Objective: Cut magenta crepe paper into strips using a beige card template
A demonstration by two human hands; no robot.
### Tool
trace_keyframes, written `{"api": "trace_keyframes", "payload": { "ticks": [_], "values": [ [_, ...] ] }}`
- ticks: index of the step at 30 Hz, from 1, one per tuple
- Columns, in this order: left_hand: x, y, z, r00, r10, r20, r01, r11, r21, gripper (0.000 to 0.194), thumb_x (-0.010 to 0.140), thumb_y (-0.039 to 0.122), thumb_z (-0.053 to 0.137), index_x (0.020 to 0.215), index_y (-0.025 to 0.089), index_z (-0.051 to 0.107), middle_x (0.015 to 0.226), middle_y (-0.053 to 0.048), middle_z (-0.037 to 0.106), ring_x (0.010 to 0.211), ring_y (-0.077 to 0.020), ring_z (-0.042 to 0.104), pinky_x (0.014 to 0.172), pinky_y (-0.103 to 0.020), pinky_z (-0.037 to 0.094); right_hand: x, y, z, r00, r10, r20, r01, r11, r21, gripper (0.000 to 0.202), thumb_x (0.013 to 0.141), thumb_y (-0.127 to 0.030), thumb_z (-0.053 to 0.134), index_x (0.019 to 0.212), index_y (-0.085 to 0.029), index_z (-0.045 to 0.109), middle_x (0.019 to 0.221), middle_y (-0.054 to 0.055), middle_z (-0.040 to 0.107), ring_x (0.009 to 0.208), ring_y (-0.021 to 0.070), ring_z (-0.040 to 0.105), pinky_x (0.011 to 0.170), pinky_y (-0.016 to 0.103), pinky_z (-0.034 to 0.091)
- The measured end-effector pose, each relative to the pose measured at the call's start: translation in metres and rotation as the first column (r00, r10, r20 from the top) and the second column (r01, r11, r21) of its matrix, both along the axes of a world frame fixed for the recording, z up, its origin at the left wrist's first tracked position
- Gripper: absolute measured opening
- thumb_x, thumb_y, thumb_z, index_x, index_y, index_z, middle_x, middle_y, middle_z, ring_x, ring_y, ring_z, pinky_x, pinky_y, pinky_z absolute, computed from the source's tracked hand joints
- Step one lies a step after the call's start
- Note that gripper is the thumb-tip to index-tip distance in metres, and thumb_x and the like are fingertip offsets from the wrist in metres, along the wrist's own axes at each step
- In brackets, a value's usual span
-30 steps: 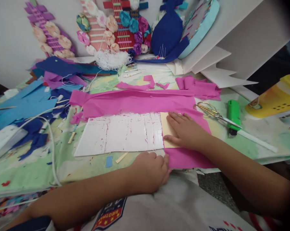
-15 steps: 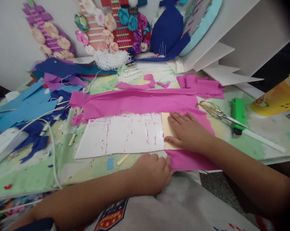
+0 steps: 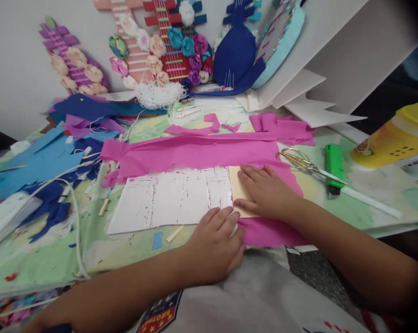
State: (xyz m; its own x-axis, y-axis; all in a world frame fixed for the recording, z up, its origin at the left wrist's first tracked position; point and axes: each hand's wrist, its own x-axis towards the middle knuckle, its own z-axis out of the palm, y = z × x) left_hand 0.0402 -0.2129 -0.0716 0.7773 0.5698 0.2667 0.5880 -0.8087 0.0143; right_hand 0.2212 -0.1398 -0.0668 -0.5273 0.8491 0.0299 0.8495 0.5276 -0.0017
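Green-mottled tabletop (image 3: 52, 259); cream card (image 3: 235, 180) flat under right grip (image 3: 267, 192), on pink sheet (image 3: 195, 155).

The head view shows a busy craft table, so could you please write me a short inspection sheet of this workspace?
Surface: green-and-cream table cover, littered with small scraps.
Job's things: white board with pinkish streaks; cream card at its right end; pink material along the board's far side and also showing below the card.
Clutter: blue scraps at left; scissors by a green tool at right.
Hands: right hand flat on the card; left hand at the board's near right corner, its grip unclear.
Cables: white cable looping on the left.
Surroundings: dark-blue instrument-shaped piece among others at the back; yellow container at right.
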Motion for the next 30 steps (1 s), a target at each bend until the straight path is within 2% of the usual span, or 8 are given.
{"api": "trace_keyframes", "payload": {
  "ticks": [7,13,15,17,19,24,27,30],
  "values": [
    [0.005,0.001,0.001,0.998,0.011,-0.069,-0.017,0.996,-0.093,0.034,0.075,0.039,0.049,0.097,0.014,0.054,0.122,-0.019,0.046,0.111,-0.0285,0.042,0.091,-0.044,0.034,0.0,0.0,0.001,0.999,-0.012,-0.045,0.012,1.0,-0.011,0.065,0.076,-0.053,0.036,0.123,-0.007,0.04,0.131,0.018,0.038,0.12,0.0307,0.033,0.098,0.05,0.023],
    [0.014,0.019,0.018,0.999,0.012,-0.035,-0.018,0.982,-0.189,0.037,0.081,0.032,0.042,0.107,0.008,0.05,0.098,-0.013,0.057,0.093,-0.0227,0.05,0.083,-0.037,0.04,0.01,0.004,0.009,0.965,0.035,-0.261,-0.021,0.998,0.058,0.052,0.084,-0.041,0.03,0.123,-0.009,0.043,0.129,0.013,0.043,0.12,0.0213,0.036,0.098,0.038,0.029],
    [0.02,0.03,0.023,0.998,0.012,-0.063,-0.024,0.98,-0.197,0.033,0.084,0.029,0.039,0.106,0.008,0.051,0.087,-0.01,0.058,0.084,-0.0208,0.051,0.076,-0.035,0.042,0.024,0.005,0.023,0.922,0.005,-0.387,0.091,0.97,0.227,0.046,0.086,-0.034,0.027,0.118,-0.008,0.048,0.123,0.012,0.05,0.115,0.0188,0.041,0.096,0.033,0.032],
    [0.026,0.04,0.026,0.993,-0.001,-0.121,-0.022,0.981,-0.19,0.028,0.085,0.029,0.036,0.092,0.011,0.057,0.077,-0.008,0.056,0.075,-0.0196,0.051,0.071,-0.034,0.042,0.045,0.005,0.039,0.873,-0.072,-0.482,0.283,0.88,0.382,0.043,0.086,-0.033,0.028,0.11,-0.01,0.054,0.111,0.012,0.058,0.105,0.0203,0.049,0.091,0.035,0.036],
    [0.032,0.048,0.027,0.986,-0.024,-0.165,-0.004,0.985,-0.172,0.03,0.085,0.028,0.035,0.074,0.014,0.059,0.072,-0.007,0.054,0.074,-0.0196,0.05,0.071,-0.035,0.041,0.074,0.002,0.051,0.831,-0.223,-0.51,0.455,0.801,0.389,0.04,0.085,-0.035,0.03,0.103,-0.013,0.058,0.101,0.012,0.062,0.092,0.0216,0.055,0.08,0.035,0.041],
    [0.039,0.062,0.022,0.987,-0.007,-0.164,-0.012,0.993,-0.117,0.025,0.084,0.026,0.037,0.074,0.016,0.057,0.092,-0.01,0.053,0.093,-0.0239,0.047,0.083,-0.043,0.035,0.15,-0.015,0.044,0.798,-0.591,-0.118,0.599,0.799,0.05,0.05,0.081,-0.051,0.032,0.09,-0.012,0.062,0.082,0.016,0.063,0.071,0.0228,0.057,0.058,0.033,0.038],
    [0.04,0.067,0.018,0.984,0.006,-0.18,-0.022,0.996,-0.086,0.023,0.084,0.025,0.036,0.081,0.016,0.057,0.099,-0.011,0.052,0.098,-0.0254,0.045,0.084,-0.043,0.035,0.176,-0.027,0.026,0.807,-0.59,0.031,0.587,0.807,0.064,0.052,0.079,-0.051,0.035,0.091,-0.008,0.062,0.085,0.02,0.062,0.076,0.0253,0.056,0.062,0.034,0.037],
    [0.041,0.069,0.016,0.985,0.006,-0.17,-0.016,0.998,-0.056,0.024,0.083,0.026,0.037,0.092,0.014,0.056,0.102,-0.012,0.051,0.099,-0.0249,0.044,0.088,-0.041,0.034,0.182,-0.032,0.017,0.817,-0.577,0.008,0.572,0.812,0.115,0.05,0.078,-0.049,0.039,0.095,-0.008,0.061,0.09,0.019,0.062,0.082,0.0256,0.056,0.069,0.034,0.039]
  ]
}}
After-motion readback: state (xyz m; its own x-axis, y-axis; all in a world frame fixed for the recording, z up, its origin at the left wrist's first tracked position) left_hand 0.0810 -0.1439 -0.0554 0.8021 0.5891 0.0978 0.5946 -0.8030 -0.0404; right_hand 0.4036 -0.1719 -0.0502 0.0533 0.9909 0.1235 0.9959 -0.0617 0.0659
